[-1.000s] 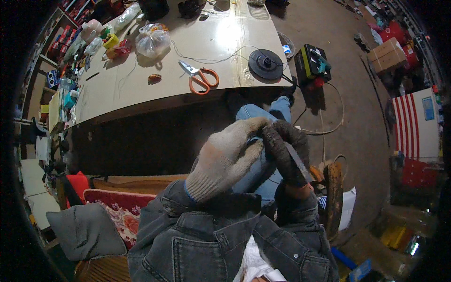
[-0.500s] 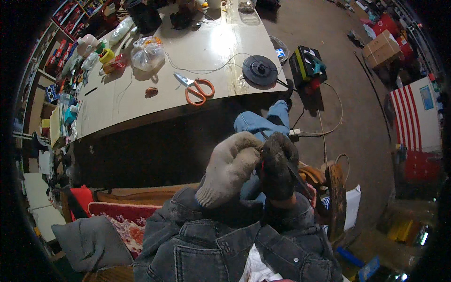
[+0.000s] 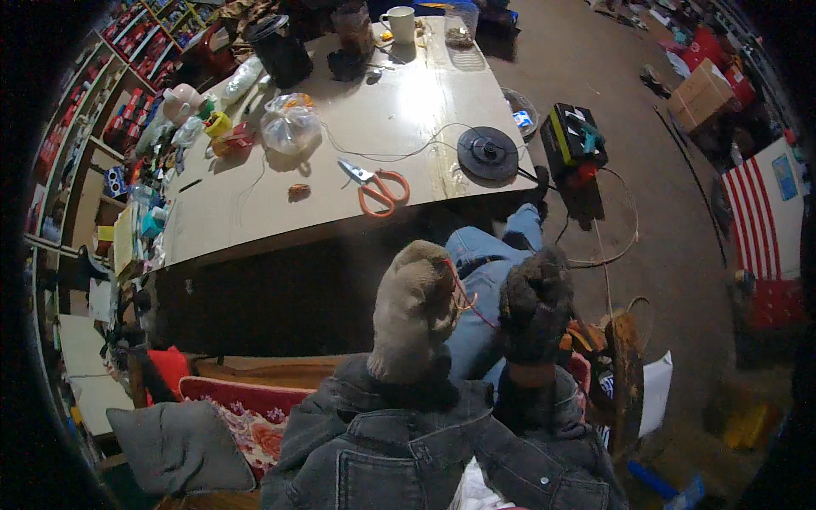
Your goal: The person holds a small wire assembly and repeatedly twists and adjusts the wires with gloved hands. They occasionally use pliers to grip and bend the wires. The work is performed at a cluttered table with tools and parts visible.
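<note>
Ahead of me the pale worktop [image 3: 255, 212] fills the upper half of the view, slanting away toward the top right. On it lie a black spool [image 3: 488, 153] near the right edge, a clear plastic bag [image 3: 290, 124] toward the left, orange-handled scissors [image 3: 378, 187] in the middle, and a white mug [image 3: 400, 23] at the far end. Below the worktop I see my denim jacket sleeves [image 3: 399, 450] and a blue-jeaned knee [image 3: 480, 272].

My left hand [image 3: 414, 310], in a light knitted glove, and my right hand [image 3: 534, 304], in a dark glove, are raised side by side over my lap, just apart. Between them runs a thin red wire [image 3: 470, 304], very fine and partly looped. Its long axis runs roughly left to right, sloping down from the left glove toward the right one. The left grip is closed on the wire's upper end, where a small loop shows at the fingertips. The right glove is curled into a fist, but whether its grip is clamped on the wire's other end I cannot tell, as the dark fingers hide it.
</note>
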Tool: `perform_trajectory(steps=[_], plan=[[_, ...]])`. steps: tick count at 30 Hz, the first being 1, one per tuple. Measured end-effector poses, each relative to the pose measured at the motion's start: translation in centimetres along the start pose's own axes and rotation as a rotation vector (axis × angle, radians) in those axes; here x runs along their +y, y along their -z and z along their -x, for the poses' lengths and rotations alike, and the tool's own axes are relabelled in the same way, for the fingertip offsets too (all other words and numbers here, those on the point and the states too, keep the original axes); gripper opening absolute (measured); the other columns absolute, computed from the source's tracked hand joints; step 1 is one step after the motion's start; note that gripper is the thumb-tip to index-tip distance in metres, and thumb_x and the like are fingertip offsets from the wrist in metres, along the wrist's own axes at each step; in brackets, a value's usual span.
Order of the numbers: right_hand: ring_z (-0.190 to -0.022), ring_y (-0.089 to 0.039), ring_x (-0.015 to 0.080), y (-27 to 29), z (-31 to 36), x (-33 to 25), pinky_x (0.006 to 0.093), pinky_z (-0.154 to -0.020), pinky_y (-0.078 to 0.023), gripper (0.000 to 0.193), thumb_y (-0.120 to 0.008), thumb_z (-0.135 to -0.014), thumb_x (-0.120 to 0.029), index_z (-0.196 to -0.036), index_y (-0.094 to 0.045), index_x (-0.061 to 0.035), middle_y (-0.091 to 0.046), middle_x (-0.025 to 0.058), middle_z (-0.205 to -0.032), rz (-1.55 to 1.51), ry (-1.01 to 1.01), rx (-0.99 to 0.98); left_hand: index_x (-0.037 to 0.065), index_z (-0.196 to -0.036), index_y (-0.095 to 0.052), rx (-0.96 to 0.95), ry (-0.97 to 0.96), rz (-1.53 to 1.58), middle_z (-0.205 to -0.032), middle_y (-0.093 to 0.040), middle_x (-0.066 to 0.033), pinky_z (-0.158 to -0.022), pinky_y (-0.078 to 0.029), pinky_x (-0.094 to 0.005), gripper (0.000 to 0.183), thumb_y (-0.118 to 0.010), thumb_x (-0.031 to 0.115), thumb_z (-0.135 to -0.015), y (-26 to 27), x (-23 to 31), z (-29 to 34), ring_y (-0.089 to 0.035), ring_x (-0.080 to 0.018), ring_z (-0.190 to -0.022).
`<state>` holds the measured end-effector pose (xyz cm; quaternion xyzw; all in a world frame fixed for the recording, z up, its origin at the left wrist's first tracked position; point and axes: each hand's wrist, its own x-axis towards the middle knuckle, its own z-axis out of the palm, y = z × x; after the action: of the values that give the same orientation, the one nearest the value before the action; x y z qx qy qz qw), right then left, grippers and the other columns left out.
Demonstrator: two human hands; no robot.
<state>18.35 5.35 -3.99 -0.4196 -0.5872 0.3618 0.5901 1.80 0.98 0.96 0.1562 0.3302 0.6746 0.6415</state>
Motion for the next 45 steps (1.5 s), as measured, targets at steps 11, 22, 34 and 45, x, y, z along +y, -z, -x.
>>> perform_trajectory(steps=[11,22,34,45], plan=[[-0.080,-0.066,0.0252,-3.6,-2.0,-3.4,0.0353,-0.073,-0.053,0.027,-0.077,-0.086,-0.010,-0.112,-0.069,-0.0068,-0.071,0.0115,-0.101,0.238,0.151,-0.330,0.002,-0.111,-0.064,0.208,0.109,-0.431,-0.092,-0.063,-0.0059,-0.062,-0.046,-0.0251,0.026,-0.057,0.019,-0.094,3.9,1.1,0.8,-0.056,-0.0111,-0.073],[-0.070,-0.063,0.0160,-6.2,-1.8,-3.1,0.0310,-0.067,-0.051,0.015,-0.081,-0.085,-0.010,-0.095,-0.070,-0.0048,-0.071,0.0086,-0.084,0.253,0.077,-0.479,0.001,-0.112,-0.064,0.277,0.028,-0.308,-0.097,-0.069,-0.0072,-0.073,-0.053,-0.0270,0.026,-0.059,0.018,-0.093,6.0,3.7,2.5,-0.065,-0.0130,-0.082],[-0.075,-0.070,0.0281,-7.0,0.2,-4.6,0.0370,-0.066,-0.053,0.013,-0.076,-0.088,-0.013,-0.098,-0.072,-0.0056,-0.072,0.0136,-0.087,0.210,-0.029,-0.728,-0.001,-0.120,-0.063,0.279,-0.059,-0.562,-0.100,-0.068,-0.0074,-0.077,-0.052,-0.0268,0.033,-0.060,0.015,-0.091,6.2,4.8,4.0,-0.063,-0.0123,-0.087],[-0.077,-0.069,0.0341,-4.4,2.5,-7.4,0.0424,-0.066,-0.053,0.015,-0.070,-0.090,-0.017,-0.100,-0.073,-0.0064,-0.071,0.0152,-0.086,0.258,0.156,-0.629,-0.004,-0.130,-0.058,0.007,-0.473,-0.759,-0.116,-0.068,-0.0168,-0.089,-0.057,-0.0326,0.037,-0.062,0.002,-0.094,4.7,3.9,7.2,-0.069,-0.0225,-0.105]])
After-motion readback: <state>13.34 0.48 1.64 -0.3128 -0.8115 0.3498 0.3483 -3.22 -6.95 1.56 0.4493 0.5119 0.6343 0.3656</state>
